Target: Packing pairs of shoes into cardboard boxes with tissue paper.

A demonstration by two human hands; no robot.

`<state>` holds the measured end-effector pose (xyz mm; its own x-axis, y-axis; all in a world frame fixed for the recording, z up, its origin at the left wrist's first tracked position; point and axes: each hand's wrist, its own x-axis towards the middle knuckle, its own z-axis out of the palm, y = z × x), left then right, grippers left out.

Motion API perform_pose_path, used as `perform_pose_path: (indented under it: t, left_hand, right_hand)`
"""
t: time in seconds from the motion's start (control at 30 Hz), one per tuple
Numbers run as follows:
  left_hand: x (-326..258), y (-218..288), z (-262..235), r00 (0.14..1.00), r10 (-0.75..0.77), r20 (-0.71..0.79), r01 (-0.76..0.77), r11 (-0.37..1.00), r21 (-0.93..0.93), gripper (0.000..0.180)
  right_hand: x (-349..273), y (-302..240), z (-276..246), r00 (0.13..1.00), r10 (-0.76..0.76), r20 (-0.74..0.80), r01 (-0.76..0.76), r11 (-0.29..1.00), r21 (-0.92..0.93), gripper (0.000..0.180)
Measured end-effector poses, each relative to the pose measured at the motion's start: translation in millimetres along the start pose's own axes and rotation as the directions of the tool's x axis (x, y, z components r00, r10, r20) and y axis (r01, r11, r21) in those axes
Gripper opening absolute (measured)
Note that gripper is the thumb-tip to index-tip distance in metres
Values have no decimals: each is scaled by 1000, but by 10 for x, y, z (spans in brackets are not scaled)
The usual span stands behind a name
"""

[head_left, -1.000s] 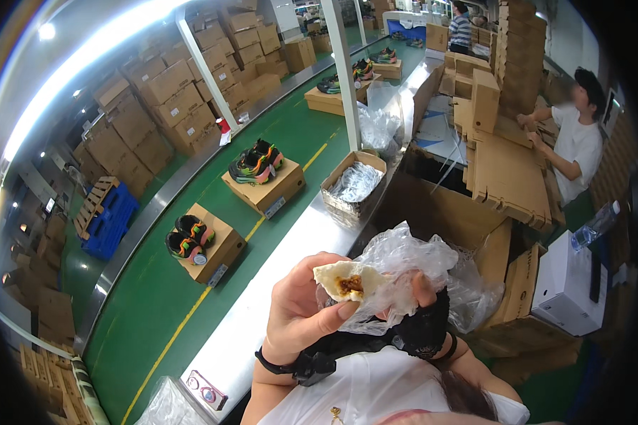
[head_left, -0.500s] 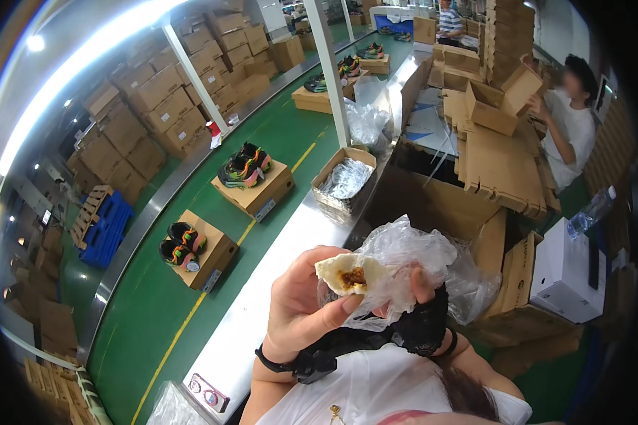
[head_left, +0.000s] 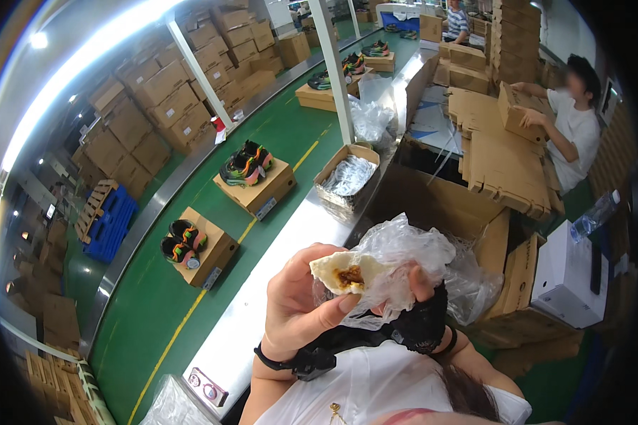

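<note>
Close in front of me is a bitten white bun [head_left: 326, 270] with brown filling showing. My left hand [head_left: 294, 304] pinches it between thumb and fingers. A crumpled clear plastic bag [head_left: 407, 244] wraps the bun's right side. My right hand [head_left: 422, 285] is closed on that bag, its fingers mostly hidden by plastic and a black lace cuff. Behind the bag stands a large open carton [head_left: 468, 205] with more clear plastic hanging at its edge.
A green conveyor [head_left: 156, 312] on the left carries shoe boxes [head_left: 216, 248] with dark multicoloured shoes on top. A carton of small clear packets [head_left: 347, 173] stands on the white ledge. To the right are flattened cardboard [head_left: 503, 170], a white box [head_left: 571, 276] and a bottle [head_left: 595, 216].
At the right, a co-worker's box has gone from open and tilted to upright and closed-looking between their hands. My hands and the bun stay almost in place.
</note>
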<state>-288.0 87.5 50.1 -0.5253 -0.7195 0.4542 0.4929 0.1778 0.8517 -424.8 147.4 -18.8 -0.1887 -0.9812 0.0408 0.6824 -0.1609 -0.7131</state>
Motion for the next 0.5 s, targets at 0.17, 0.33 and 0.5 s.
perform_pose_path:
  t: [0.17,0.33,0.5]
  left_hand:
    - [34,-41,10,1000,21,-2,-21,1000,7,42]
    - [52,-64,-11,997,34,76,-35,999,22,43]
    - [100,-147,9,987,106,118,-97,992,-83,47]
  right_hand:
    - [14,-60,-47,996,-39,80,39,999,-2,53]
    - [21,-54,-96,998,-38,57,39,999,-4,51]
    - [-46,-70,-227,998,-56,20,56,998,-19,50]
